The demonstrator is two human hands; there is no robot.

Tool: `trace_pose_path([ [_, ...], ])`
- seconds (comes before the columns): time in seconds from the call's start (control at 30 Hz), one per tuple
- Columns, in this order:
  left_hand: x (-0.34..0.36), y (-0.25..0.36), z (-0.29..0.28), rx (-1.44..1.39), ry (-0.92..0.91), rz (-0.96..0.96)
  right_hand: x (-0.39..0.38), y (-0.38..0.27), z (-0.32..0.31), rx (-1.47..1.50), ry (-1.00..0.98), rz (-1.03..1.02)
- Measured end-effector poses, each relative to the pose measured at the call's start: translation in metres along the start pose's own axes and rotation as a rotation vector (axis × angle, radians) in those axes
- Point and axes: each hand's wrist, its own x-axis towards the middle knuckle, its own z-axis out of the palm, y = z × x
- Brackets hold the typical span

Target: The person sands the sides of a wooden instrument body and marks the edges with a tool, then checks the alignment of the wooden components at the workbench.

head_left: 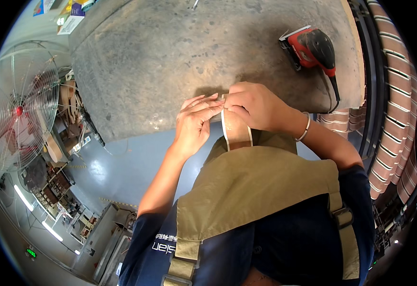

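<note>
I am looking down on a wide grey bench that is filling the upper middle of the frame; its top is looking worn, stained and dusty, and its near edge is curving across the centre. A red and black sander is lying on it at the upper right, its cord trailing down toward the bench edge. Some cartons are sitting at the upper left corner. A wire-caged fan with a red hub is standing at the left of the frame, and below it I am seeing a grey floor and cluttered shelving at the lower left. Stacked striped panels are running down the right edge.

Both hands are meeting at the centre of the frame, just over the near edge of the bench. My right hand is curled, its fingers pinching the top end of a strip, a thin white band that is hanging down in a loop from the hands toward the apron. A bracelet is circling that wrist. My left hand is half open, fingers held straight and close together, their tips pressing against the same top end of the strip beside the right fingers. I cannot tell exactly how the loop's far side is closing, since the hands are covering it. The olive apron is filling the lower centre over a dark blue shirt.
</note>
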Motion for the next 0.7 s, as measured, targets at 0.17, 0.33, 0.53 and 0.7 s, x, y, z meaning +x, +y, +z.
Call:
trace_pose_path([
  [0.17,-0.002,0.005,-0.003,-0.013,0.009,0.004,-0.002,-0.002,0.000,0.066,0.000,-0.020],
  [0.33,0.001,-0.001,0.001,-0.022,-0.003,-0.022,0.002,0.001,0.002,0.005,0.028,-0.024],
  [0.53,-0.002,0.004,-0.004,-0.005,-0.023,-0.001,-0.001,-0.003,0.000,-0.006,0.025,0.014],
  [0.7,0.001,0.005,-0.002,0.026,-0.002,0.015,-0.001,-0.012,0.000,-0.072,0.029,-0.032],
])
